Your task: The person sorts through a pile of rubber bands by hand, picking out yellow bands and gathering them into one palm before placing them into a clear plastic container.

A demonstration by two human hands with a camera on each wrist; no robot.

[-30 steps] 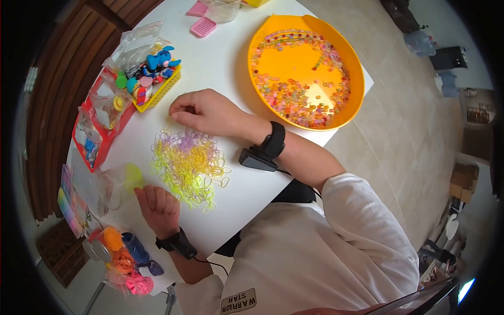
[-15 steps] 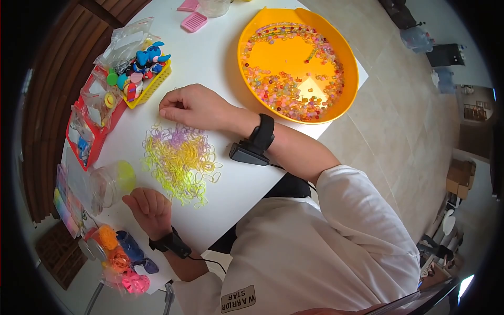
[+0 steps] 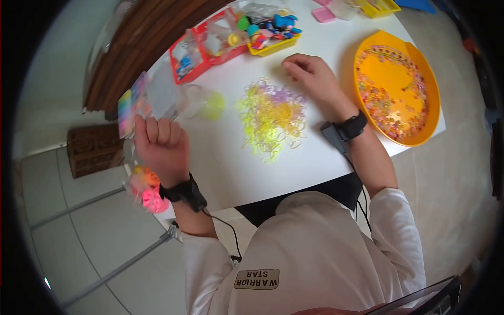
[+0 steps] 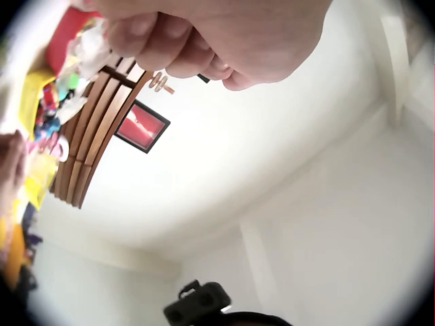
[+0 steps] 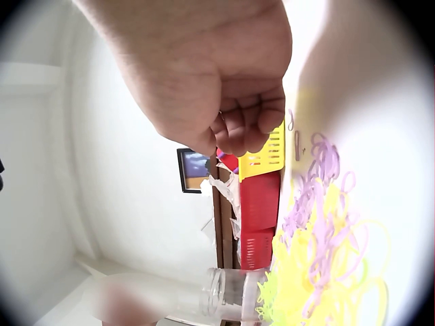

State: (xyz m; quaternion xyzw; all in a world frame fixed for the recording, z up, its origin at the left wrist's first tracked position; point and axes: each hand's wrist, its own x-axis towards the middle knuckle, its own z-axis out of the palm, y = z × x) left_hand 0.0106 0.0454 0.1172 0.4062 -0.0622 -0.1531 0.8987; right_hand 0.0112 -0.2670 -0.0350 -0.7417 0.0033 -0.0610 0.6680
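A loose pile of yellow, green and purple bands [image 3: 273, 118] lies on the white table. Just beyond its right side is my right hand [image 3: 319, 81], fingers curled with nothing visible in them; the right wrist view shows this hand [image 5: 211, 75] over the table beside the purple bands [image 5: 326, 156]. To the left, my left hand [image 3: 164, 149] is raised with its fingers folded in, near the clear jar [image 3: 197, 102] with a green part. In the left wrist view nothing shows in the left hand [image 4: 231, 34].
A yellow tray [image 3: 396, 128] of beads stands at the right. Red baskets [image 3: 215, 58] and a yellow basket [image 3: 275, 47] of small figures stand at the back. Colourful cases [image 3: 134, 105] lie at the far left, with pink and orange bundles [image 3: 155, 200] near the left corner.
The head view has turned, so the table's things sit further right. My left hand has risen and moved away from the pile. The right hand keeps nearly the same place beside the bands.
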